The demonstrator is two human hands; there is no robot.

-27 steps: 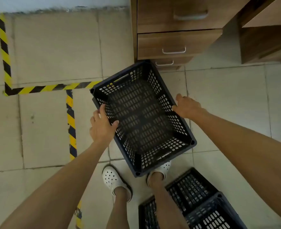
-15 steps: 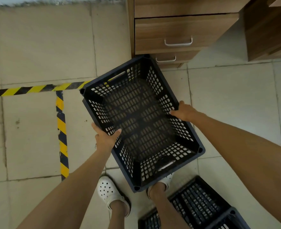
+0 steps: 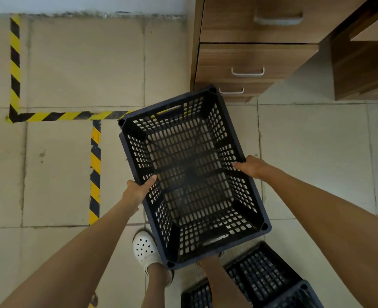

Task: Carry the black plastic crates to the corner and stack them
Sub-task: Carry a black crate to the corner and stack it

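I hold a black perforated plastic crate in the air above the tiled floor, open side up and empty. My left hand grips its left long rim with the thumb inside. My right hand grips the right long rim. More black crates lie on the floor at the bottom right, behind my legs and partly cut off by the frame edge.
A wooden drawer unit stands just beyond the crate's far end, with a second wooden piece to its right. Yellow-black hazard tape marks lines on the floor at the left. My white clog is under the crate's near corner.
The crate has been lifted closer to the camera and turned slightly, with both hands still on its rims. The view has shifted so the tape corner at the left shows again.
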